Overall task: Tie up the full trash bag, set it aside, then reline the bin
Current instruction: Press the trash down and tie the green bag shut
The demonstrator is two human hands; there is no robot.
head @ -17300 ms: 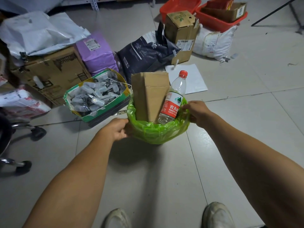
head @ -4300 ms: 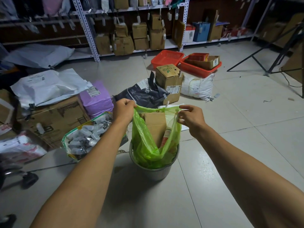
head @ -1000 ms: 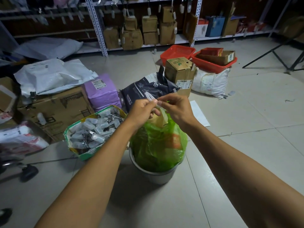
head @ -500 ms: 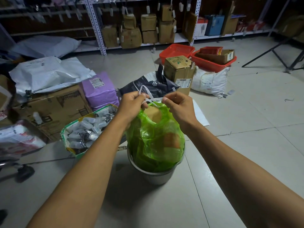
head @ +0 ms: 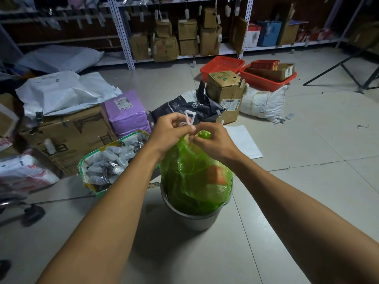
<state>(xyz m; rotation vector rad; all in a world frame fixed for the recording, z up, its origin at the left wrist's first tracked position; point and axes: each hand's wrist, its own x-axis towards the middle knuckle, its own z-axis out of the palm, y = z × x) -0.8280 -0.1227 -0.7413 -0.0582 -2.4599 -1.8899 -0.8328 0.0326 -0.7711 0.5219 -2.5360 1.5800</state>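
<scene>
On the tiled floor a round grey bin stands upright, and the green trash bag sits inside it, bulging above the rim, translucent, with a brown box showing through. Its mouth is gathered to a narrow neck. Above the neck, the left hand and right hand almost touch, fingers pinched closed on the thin white drawstring, which forms a small loop between them
</scene>
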